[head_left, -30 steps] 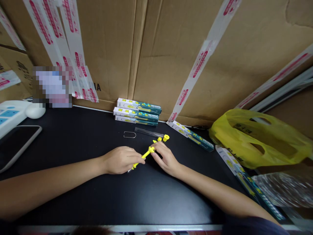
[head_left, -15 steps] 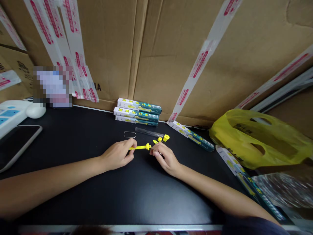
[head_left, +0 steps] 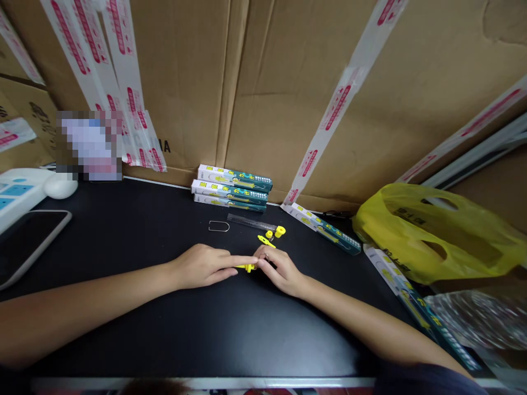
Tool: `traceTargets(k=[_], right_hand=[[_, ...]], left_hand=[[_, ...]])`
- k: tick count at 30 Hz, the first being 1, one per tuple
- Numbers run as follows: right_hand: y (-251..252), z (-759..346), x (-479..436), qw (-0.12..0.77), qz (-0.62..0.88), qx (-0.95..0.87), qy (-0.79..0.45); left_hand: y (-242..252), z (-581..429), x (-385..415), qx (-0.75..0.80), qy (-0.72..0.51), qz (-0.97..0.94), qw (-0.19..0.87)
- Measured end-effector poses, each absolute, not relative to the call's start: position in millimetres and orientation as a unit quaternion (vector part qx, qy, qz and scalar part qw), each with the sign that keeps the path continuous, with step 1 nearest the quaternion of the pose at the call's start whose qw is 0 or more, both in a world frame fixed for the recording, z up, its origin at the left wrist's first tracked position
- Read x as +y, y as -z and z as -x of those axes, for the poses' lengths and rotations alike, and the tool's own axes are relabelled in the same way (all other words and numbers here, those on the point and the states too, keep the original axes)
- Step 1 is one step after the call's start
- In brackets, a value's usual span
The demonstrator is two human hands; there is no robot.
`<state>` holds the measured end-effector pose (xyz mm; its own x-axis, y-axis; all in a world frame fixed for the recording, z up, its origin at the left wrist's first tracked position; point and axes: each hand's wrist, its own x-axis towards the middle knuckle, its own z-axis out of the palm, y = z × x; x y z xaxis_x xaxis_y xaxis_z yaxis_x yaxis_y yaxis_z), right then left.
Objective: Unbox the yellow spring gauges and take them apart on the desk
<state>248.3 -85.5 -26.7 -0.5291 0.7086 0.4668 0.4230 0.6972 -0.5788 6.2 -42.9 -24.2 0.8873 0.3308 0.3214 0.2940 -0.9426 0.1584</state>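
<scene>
My left hand [head_left: 203, 267] lies on the black table [head_left: 164, 329] with its fingers stretched over a yellow plastic tool [head_left: 247, 267], pressing it flat; only the tool's right end shows. My right hand [head_left: 279, 269] meets it from the right, fingers curled and pinched at that same end. Just beyond the hands lie small loose yellow parts [head_left: 274, 235], a clear strip [head_left: 251, 221] and a bent metal wire clip [head_left: 218, 226].
Three teal-and-white boxes [head_left: 230, 188] are stacked against the cardboard wall, with more boxes [head_left: 321, 227] lying to the right. A yellow plastic bag [head_left: 432, 233] sits at the right. A tablet [head_left: 24, 241] and a white device [head_left: 20, 189] lie at the left.
The yellow tool, held up off the table between both hands, has come down flat. My left fingers have stretched over it and my right hand has closed in on its end.
</scene>
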Motion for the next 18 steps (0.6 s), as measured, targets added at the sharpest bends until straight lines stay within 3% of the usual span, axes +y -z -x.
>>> traceTargets(k=[18], right_hand=[[20.3, -245.8, -86.2, 0.331, 0.392, -0.799, -0.314]], left_hand=[[27.3, -8.0, -43.4, 0.18, -0.159, -0.97, 0.033]])
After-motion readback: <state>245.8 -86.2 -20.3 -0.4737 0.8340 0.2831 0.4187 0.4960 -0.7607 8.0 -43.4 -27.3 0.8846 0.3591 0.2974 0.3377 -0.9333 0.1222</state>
